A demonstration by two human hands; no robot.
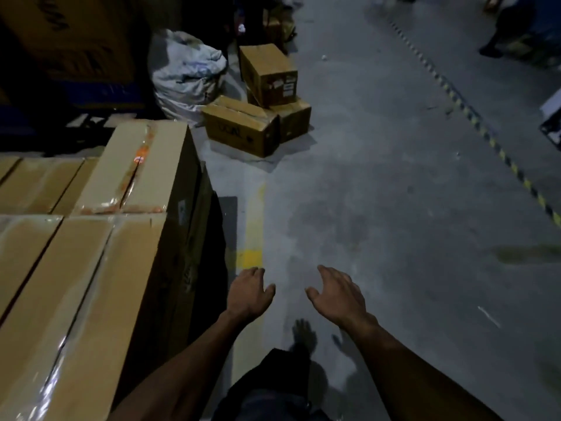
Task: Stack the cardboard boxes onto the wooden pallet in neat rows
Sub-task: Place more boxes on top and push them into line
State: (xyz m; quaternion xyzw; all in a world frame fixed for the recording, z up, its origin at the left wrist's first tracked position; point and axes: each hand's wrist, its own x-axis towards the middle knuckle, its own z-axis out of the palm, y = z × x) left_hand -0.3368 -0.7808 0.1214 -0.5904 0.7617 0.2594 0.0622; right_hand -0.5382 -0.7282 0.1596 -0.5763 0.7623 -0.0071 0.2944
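The stacked cardboard boxes (76, 268) fill the left side, their taped tops level with one another and one longer box (136, 165) lying on top at the far end. The stack's right edge drops straight down to the floor; whatever it stands on is hidden in shadow, so I cannot tell whether a pallet is under it. Alongside that edge runs a worn yellow line (253, 238) painted on the concrete floor (394, 208), and to the right of it the floor lies wide open as far as a black-and-yellow hazard stripe (473, 117) running diagonally across the far right.

Ahead, near the stack's far corner, three loose cardboard boxes (258, 117) sit on the floor in a clump: two low ones touching, a third tipped on top of them. Just beside them to the left leans a bulging white sack (185, 74).

Both forearms reach forward and down over the open floor, palms down. The left hand (249, 294) hangs near the stack's right side without touching it, fingers loosely together, thumb out. The right hand (340, 294) is level with it, fingers relaxed and slightly spread, thumb pointing inward. Neither holds anything. Their shadows fall on the floor beneath.
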